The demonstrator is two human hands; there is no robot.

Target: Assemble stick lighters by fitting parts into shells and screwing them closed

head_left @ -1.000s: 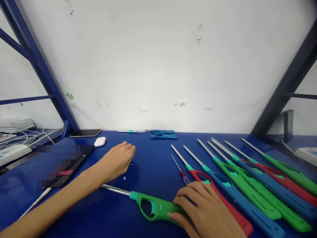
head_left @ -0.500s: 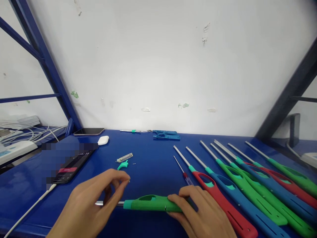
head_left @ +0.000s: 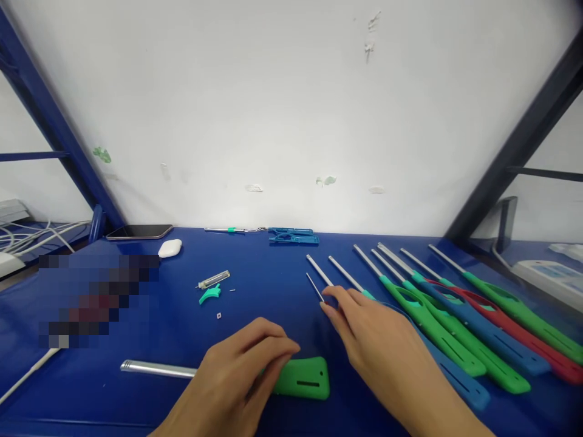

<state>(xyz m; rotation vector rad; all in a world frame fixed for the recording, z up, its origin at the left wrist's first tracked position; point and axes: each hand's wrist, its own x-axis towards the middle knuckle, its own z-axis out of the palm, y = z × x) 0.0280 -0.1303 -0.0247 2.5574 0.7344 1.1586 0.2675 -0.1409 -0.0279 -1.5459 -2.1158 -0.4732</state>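
Pinching the screwdriver [head_left: 316, 287] with the fingers of my right hand [head_left: 380, 340], left hand [head_left: 241, 370] bunched over the near green lighter [head_left: 304, 374], its grip unclear, I judge the far blue casing [head_left: 300, 239] already opened, the lighters [head_left: 449, 340] at right not yet.

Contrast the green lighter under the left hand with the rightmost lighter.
The near lighter lies crosswise, rod pointing left; the rightmost lighter slants, rod pointing away. The left hand hides part of the near lighter; neither hand hides the rightmost lighter. Both have green handles and metal rods.
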